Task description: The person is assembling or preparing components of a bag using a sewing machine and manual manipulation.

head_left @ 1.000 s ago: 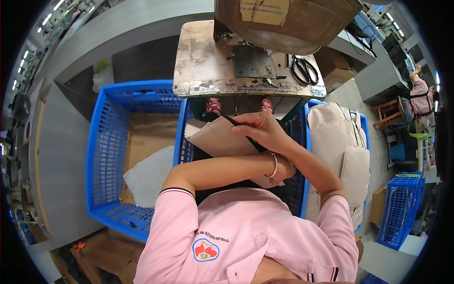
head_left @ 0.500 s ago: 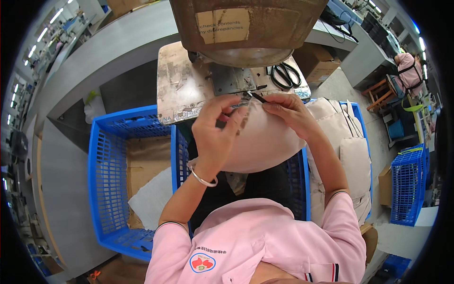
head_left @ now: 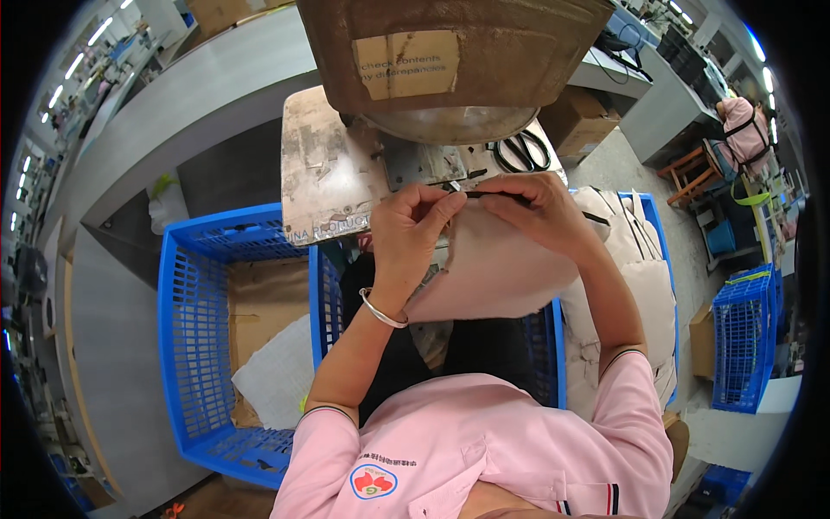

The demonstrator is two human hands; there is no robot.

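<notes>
Just in front of the machine table, a pale pinkish-beige fabric piece [head_left: 510,268] hangs from my two hands over my lap. A narrow black strip [head_left: 595,218] runs along its upper edge and sticks out past my right wrist. My left hand [head_left: 411,225], with a bangle at the wrist, pinches the strip's left end between thumb and fingers. Close beside it, my right hand [head_left: 538,208] is closed on the strip and the fabric edge. My fingers hide part of the strip.
A brown machine head [head_left: 450,69] overhangs the worn table [head_left: 320,164], where black-handled scissors [head_left: 521,153] lie. To the left stands a blue crate [head_left: 173,320] with cardboard and white cloth inside. Stacked beige pieces [head_left: 635,303] fill a crate at the right.
My left hand's fingers have closed on the strip's end, nearer my right hand. The fabric has swung slightly right and lower, and the strip now shows beyond my right wrist.
</notes>
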